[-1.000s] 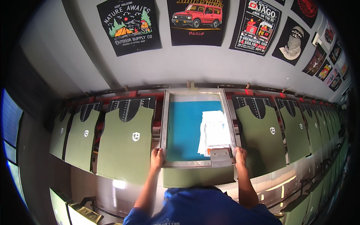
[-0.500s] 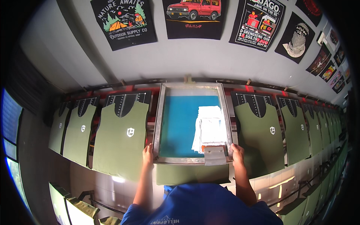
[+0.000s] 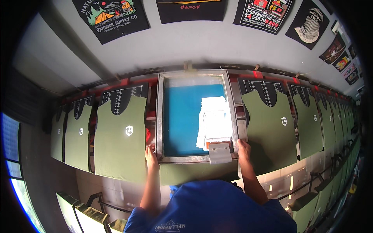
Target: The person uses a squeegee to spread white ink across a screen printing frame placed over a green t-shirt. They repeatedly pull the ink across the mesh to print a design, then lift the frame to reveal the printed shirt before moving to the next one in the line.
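In front of me lies a screen printing frame (image 3: 197, 159), metal-edged with blue mesh (image 3: 180, 120), over a green shirt (image 3: 194, 173) whose lower end shows below it. My left hand (image 3: 152, 157) is closed at the frame's lower left corner. Closed on the opposite edge, at the lower right, is my right hand (image 3: 243, 150). White ink (image 3: 214, 118) covers the right part of the mesh. A squeegee (image 3: 220, 153) with a grey handle and an orange strip rests at the ink's near end, leaning over the near rim. The shirt's front under the frame is hidden.
Green shirts on boards stand to the left (image 3: 124, 143) and right (image 3: 270, 132), each with a white shield print. A dark rail (image 3: 149, 71) runs behind them. Printed black sheets (image 3: 307, 24) hang on the grey wall. More shirt-covered boards (image 3: 91, 217) are behind me.
The whole view has shifted, so the wall sheets and boards sit higher in the picture. Both hands stay at the frame, and the squeegee keeps its place on it.
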`<state>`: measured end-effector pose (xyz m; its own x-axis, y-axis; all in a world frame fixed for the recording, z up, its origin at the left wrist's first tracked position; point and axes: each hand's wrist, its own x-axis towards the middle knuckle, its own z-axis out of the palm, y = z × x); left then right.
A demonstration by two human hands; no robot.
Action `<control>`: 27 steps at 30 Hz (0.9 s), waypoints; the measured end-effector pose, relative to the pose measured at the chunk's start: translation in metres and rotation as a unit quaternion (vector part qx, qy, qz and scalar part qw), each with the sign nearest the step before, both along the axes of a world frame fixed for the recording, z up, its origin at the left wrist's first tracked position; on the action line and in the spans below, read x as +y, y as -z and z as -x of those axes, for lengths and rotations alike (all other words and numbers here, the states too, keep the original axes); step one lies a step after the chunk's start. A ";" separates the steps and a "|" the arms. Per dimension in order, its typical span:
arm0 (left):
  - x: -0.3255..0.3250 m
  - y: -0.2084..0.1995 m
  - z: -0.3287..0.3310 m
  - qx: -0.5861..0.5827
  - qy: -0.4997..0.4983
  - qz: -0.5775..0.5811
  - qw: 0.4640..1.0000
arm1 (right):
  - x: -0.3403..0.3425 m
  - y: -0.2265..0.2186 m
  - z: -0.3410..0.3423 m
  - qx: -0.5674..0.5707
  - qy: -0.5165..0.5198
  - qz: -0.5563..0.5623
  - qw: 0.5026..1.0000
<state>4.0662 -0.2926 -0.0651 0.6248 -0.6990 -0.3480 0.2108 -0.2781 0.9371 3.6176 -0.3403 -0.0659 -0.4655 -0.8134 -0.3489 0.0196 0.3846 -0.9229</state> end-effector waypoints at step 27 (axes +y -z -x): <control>0.037 -0.054 0.189 0.436 0.463 -0.185 0.749 | 0.043 -0.112 -0.060 0.526 -0.481 0.155 0.684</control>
